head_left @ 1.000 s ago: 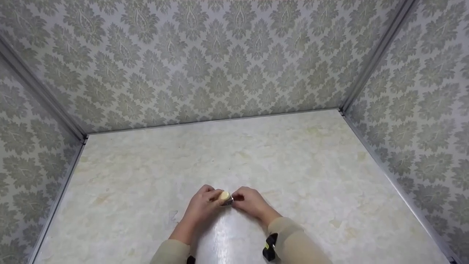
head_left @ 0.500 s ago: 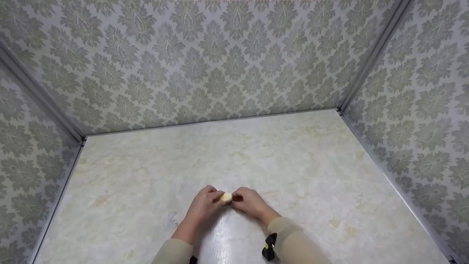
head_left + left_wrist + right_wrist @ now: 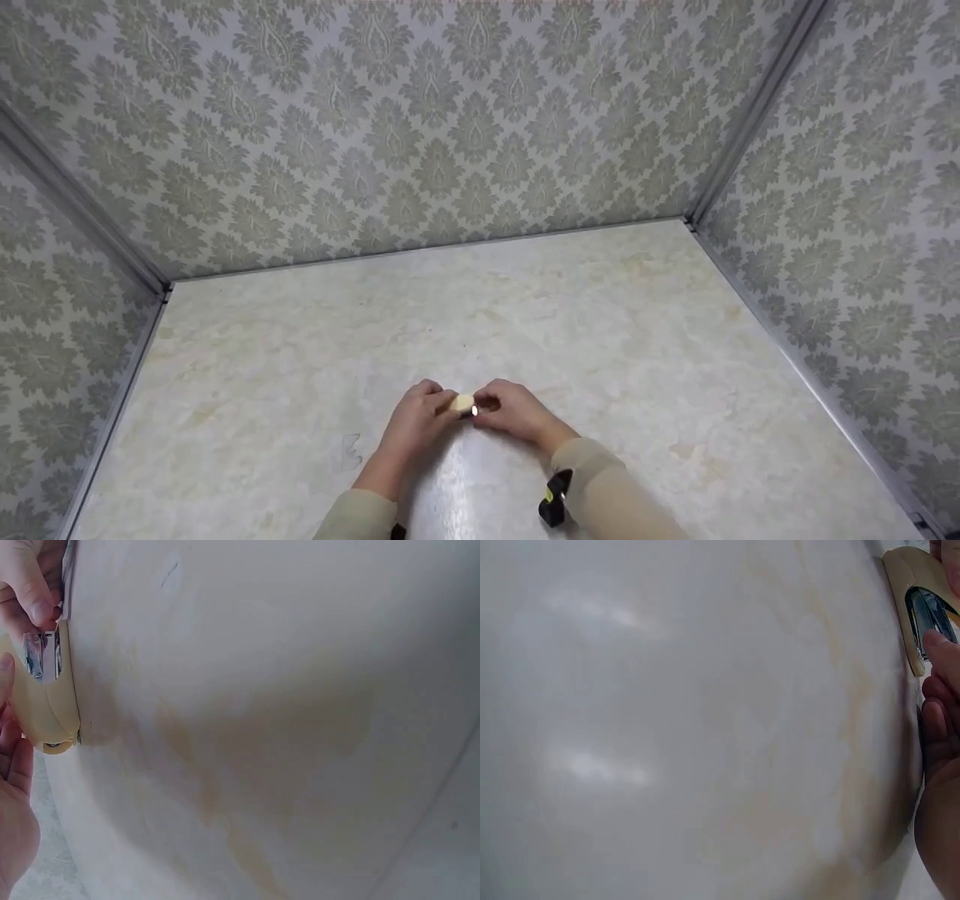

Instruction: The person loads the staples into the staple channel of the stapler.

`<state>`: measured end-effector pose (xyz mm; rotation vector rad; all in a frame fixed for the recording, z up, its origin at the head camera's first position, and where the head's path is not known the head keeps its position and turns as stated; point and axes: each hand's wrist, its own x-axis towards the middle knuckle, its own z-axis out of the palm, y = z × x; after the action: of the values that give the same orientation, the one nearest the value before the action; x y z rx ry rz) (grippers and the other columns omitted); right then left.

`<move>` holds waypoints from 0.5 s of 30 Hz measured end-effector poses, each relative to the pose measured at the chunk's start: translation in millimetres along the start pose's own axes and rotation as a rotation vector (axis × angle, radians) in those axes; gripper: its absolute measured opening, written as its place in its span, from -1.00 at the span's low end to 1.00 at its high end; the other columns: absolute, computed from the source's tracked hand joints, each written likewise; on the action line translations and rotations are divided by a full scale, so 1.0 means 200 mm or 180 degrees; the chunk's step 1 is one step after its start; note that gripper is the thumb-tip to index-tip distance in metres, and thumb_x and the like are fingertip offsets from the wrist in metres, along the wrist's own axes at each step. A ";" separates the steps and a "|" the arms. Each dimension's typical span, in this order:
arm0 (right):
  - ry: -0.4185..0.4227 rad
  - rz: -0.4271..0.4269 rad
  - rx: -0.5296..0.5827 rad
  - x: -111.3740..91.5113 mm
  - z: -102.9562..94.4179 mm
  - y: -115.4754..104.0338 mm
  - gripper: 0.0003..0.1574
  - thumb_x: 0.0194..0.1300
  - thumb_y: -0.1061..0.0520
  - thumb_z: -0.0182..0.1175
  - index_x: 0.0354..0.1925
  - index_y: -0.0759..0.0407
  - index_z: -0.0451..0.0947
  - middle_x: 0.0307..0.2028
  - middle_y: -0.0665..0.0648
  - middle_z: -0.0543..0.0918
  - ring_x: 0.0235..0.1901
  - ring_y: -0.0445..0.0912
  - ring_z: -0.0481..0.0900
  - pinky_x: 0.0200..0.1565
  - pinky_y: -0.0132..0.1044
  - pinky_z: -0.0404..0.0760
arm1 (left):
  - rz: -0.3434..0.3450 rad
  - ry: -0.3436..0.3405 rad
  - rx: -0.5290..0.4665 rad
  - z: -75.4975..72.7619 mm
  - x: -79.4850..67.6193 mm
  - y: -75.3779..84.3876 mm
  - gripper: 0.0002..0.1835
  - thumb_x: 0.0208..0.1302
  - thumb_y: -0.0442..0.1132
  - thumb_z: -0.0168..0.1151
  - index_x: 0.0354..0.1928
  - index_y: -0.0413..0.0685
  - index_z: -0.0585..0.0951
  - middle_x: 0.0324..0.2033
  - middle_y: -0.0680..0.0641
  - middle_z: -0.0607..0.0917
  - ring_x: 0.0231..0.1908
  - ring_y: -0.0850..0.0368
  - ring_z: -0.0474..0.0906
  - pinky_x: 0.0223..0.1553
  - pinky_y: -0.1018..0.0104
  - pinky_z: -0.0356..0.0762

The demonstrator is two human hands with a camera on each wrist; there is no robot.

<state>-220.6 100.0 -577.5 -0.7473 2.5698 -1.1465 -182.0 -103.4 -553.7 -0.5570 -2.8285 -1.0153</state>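
Low in the middle of the head view, a small cream-yellow stapler [image 3: 463, 403] is held between both hands, close over the table. My left hand [image 3: 415, 420] grips its body from the left, thumb on the near side. From the right, my right hand [image 3: 517, 409] pinches at its other end with curled fingers. The left wrist view shows the stapler's rounded shell [image 3: 54, 709] and a shiny metal part at the end by the right fingertips. In the right wrist view, the right thumb [image 3: 943, 652] lies on the metal channel inside the shell.
A pale marbled tabletop [image 3: 465, 315] spreads around the hands. Patterned wall panels [image 3: 435, 150] with grey frame strips enclose its back and both sides. A black strap device [image 3: 555, 496] sits on the right wrist.
The stapler has turned slightly in the hands, its metal end now catching a bright glint by the right fingers. Both hands stay nearly in place; the head view shifts a little.
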 end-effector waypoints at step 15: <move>0.0070 0.0019 0.0186 -0.04 -0.04 0.04 -0.55 0.18 -0.01 0.31 0.01 0.16 0.59 -0.22 -0.06 0.54 -0.22 -0.18 0.49 -0.14 -0.31 0.49 | 0.0024 0.0004 0.0136 0.02 0.00 0.01 -0.80 0.19 -0.21 0.30 -0.15 -0.07 0.69 -0.32 0.02 0.47 -0.32 0.12 0.38 -0.27 0.23 0.43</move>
<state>-220.0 114.4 -577.9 -0.7173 2.5426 -1.2289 -180.3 -100.2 -555.1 -0.5621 -2.8375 -0.9513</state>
